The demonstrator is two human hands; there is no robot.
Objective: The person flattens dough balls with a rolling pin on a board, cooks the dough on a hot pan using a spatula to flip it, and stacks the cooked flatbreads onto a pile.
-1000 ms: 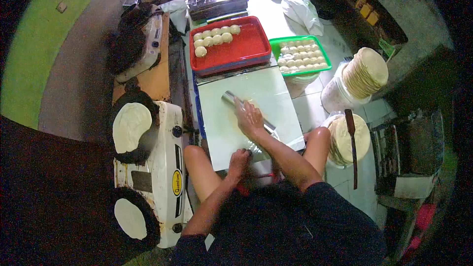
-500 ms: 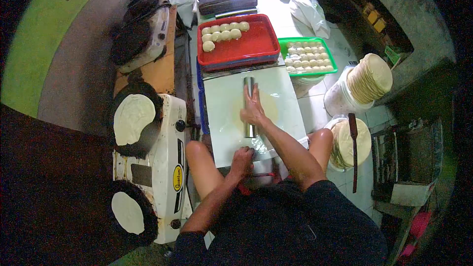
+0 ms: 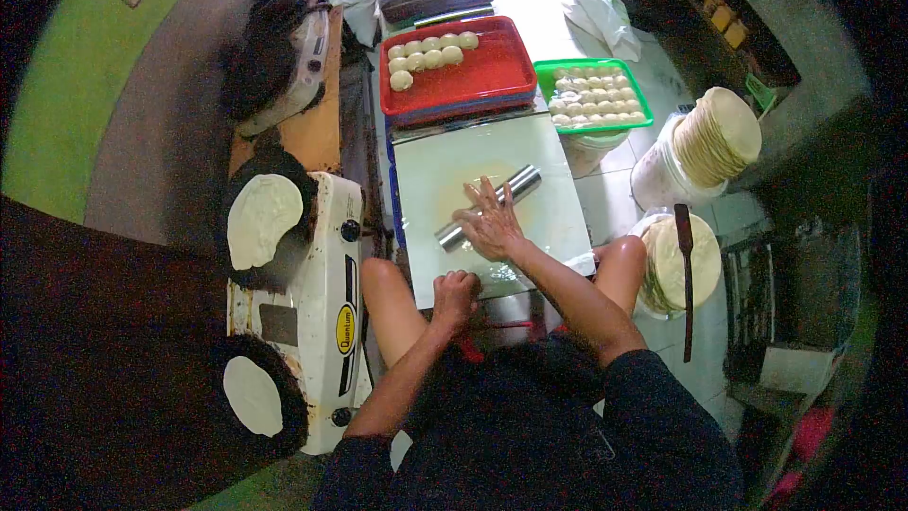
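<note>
A shiny metal rolling pin (image 3: 523,181) lies diagonally across the white board (image 3: 426,156). My right hand (image 3: 490,227) grips it from above near its middle, with the fingers spread over it. Under the pin is a thin, pale round of dough (image 3: 465,177), which my hand partly covers. At the board's near edge, my left hand (image 3: 458,295) is closed in a fist; whatever it may hold is hidden.
Dough balls sit in a red tray (image 3: 501,71) and a green tray (image 3: 643,114). On the left, a stove (image 3: 333,227) carries two dark pans with flatbreads (image 3: 265,222). Stacks of flatbreads (image 3: 724,137) stand in buckets at right, a dark paddle (image 3: 686,284) across one.
The rolling pin has turned from nearly upright in view to a diagonal, my right hand turning with it. My left hand has shifted slightly left along the board's near edge.
</note>
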